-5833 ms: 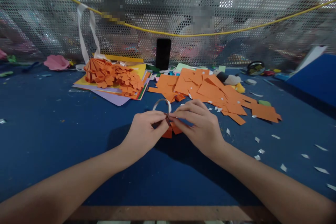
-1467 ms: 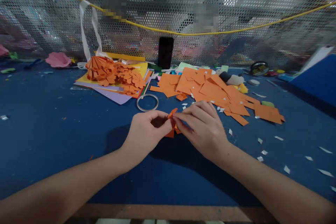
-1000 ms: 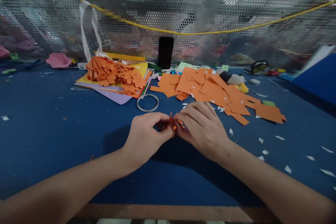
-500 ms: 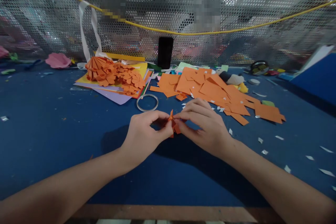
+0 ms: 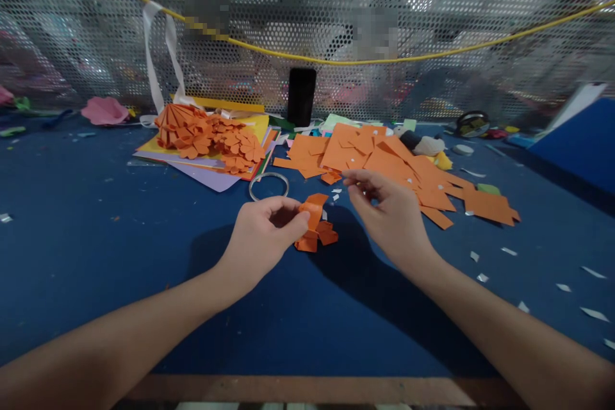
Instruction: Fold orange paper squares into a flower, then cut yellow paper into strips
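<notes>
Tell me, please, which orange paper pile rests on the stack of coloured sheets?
The heap of petal-shaped orange cut-outs at the back left; the flat orange squares to the right lie directly on the blue table.

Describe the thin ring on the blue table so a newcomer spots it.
On the blue table, find the gap between the coloured sheet stack and the spread of orange squares. The ring lies flat there, just beyond the left hand holding folded orange paper. It is the only thin, pale hoop, bare table showing through.

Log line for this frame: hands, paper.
left hand: pinching folded orange paper | right hand: apart from paper, grip unclear | tape ring: flat on table
</notes>
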`<state>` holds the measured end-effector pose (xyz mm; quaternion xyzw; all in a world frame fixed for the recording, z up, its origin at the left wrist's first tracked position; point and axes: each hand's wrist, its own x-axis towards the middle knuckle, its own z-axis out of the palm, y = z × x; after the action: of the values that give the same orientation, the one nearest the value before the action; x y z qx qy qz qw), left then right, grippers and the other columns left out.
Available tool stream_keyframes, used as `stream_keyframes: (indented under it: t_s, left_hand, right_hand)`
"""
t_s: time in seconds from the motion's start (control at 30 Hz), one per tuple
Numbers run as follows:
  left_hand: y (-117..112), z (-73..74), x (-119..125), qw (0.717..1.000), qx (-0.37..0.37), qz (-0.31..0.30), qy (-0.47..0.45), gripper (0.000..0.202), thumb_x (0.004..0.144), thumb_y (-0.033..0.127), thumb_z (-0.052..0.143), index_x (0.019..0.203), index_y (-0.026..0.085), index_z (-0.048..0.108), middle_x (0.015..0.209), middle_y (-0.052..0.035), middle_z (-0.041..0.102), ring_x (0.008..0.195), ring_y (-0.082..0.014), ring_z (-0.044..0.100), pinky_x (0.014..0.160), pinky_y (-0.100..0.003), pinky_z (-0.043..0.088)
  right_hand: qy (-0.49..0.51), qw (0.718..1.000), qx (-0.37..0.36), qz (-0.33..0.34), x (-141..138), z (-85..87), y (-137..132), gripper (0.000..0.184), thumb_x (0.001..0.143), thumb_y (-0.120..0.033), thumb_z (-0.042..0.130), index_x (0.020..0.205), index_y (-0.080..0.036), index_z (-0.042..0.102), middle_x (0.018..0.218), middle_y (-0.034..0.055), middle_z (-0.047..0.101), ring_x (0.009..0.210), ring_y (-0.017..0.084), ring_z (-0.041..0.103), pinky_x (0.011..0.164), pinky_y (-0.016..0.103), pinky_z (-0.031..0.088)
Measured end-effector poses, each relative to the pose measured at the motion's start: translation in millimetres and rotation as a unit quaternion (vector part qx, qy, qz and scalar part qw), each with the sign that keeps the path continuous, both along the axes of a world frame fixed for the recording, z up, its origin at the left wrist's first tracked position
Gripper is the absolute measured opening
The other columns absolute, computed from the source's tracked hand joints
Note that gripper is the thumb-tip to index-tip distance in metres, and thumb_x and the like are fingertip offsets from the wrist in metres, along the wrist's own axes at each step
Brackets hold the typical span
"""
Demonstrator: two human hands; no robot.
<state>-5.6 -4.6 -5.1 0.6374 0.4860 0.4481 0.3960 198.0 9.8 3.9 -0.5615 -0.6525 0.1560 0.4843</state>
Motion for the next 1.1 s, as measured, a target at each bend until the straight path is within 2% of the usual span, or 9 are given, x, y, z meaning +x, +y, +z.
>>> stream_keyframes:
  t_s: [0.1, 0.23, 0.33, 0.47, 0.57, 0.83, 0.97, 1.1]
  left_hand:
    - [2, -2.4, 0, 1.0, -0.007, -0.022, -0.008, 0.015, 0.082, 0.03, 0.071, 0.083, 0.016, 0.076, 0.074, -0.0017, 0.075, 0.066, -0.0144, 0.068, 0.059, -0.021, 0.052]
    - [2, -3.3, 1, 0.999, -0.029, -0.035, -0.009, 0.016, 0.08, 0.031, 0.071, 0.082, 0.015, 0.076, 0.076, -0.0026, 0.076, 0.069, -0.0159, 0.069, 0.062, -0.023, 0.054]
    - [1, -2.6, 2, 0.999, -0.034, -0.033, -0.005, 0.017, 0.08, 0.03, 0.07, 0.082, 0.015, 0.077, 0.075, -0.0026, 0.076, 0.069, -0.0159, 0.069, 0.061, -0.023, 0.054]
    - [1, 0.0, 3, 0.998, -0.041, -0.043, -0.008, 0.015, 0.079, 0.028, 0.07, 0.082, 0.015, 0.077, 0.075, -0.0024, 0.077, 0.068, -0.0163, 0.07, 0.06, -0.022, 0.054]
    - [0, 2.7, 4, 0.998, -0.036, -0.051, 0.0, 0.013, 0.078, 0.025, 0.068, 0.08, 0.016, 0.077, 0.073, -0.0018, 0.077, 0.066, -0.0162, 0.07, 0.058, -0.022, 0.055]
    - [-5, 6.8, 5, 0.997, -0.025, -0.072, -0.006, 0.012, 0.08, 0.021, 0.065, 0.08, 0.018, 0.076, 0.071, -0.0009, 0.076, 0.065, -0.0155, 0.071, 0.06, -0.022, 0.056]
    - [-7, 8.9, 4, 0.996, -0.029, -0.08, -0.029, 0.018, 0.085, 0.029, 0.064, 0.085, 0.016, 0.076, 0.077, -0.0036, 0.077, 0.069, -0.0165, 0.071, 0.062, -0.023, 0.056]
    - [-7, 9.9, 2, 0.998, -0.02, -0.063, -0.012, 0.024, 0.088, 0.034, 0.062, 0.085, 0.015, 0.075, 0.076, -0.0046, 0.075, 0.07, -0.0172, 0.069, 0.062, -0.024, 0.054]
  right_hand:
    - [0.114, 0.985, -0.105, 0.079, -2, -0.6, 1, 0.02, 0.087, -0.036, 0.066, 0.092, -0.019, 0.077, 0.087, 0.007, 0.075, 0.076, 0.019, 0.064, 0.071, 0.034, 0.049]
    - [0.247, 0.917, -0.241, 0.198, -7, -0.3, -2, 0.03, 0.08, -0.047, 0.075, 0.073, -0.018, 0.077, 0.072, 0.0039, 0.07, 0.069, 0.015, 0.06, 0.071, 0.031, 0.048]
    - [0.288, 0.876, -0.313, 0.229, -7, 1.3, -3, 0.026, 0.073, -0.043, 0.082, 0.079, -0.017, 0.079, 0.075, 0.004, 0.071, 0.071, 0.015, 0.061, 0.07, 0.03, 0.049]
    - [0.291, 0.847, -0.366, 0.252, -5, 3.6, -3, 0.025, 0.071, -0.038, 0.085, 0.084, -0.017, 0.079, 0.08, 0.0041, 0.072, 0.071, 0.014, 0.061, 0.07, 0.03, 0.048]
    - [0.289, 0.844, -0.372, 0.256, -6, 3.5, -3, 0.025, 0.073, -0.039, 0.084, 0.082, -0.016, 0.078, 0.078, 0.0034, 0.071, 0.069, 0.013, 0.059, 0.069, 0.029, 0.046]
    - [0.266, 0.874, -0.334, 0.235, -11, 7.4, -8, 0.03, 0.069, -0.044, 0.085, 0.074, -0.016, 0.076, 0.067, 0.002, 0.068, 0.062, 0.013, 0.056, 0.062, 0.029, 0.043]
    - [0.264, 0.881, -0.315, 0.233, -13, 10.3, -10, 0.033, 0.069, -0.046, 0.085, 0.072, -0.016, 0.073, 0.067, 0.0016, 0.067, 0.063, 0.013, 0.055, 0.063, 0.029, 0.041]
    - [0.254, 0.895, -0.289, 0.226, -14, 10.2, -12, 0.033, 0.071, -0.047, 0.084, 0.073, -0.016, 0.073, 0.066, 0.0003, 0.065, 0.062, 0.012, 0.053, 0.062, 0.028, 0.041]
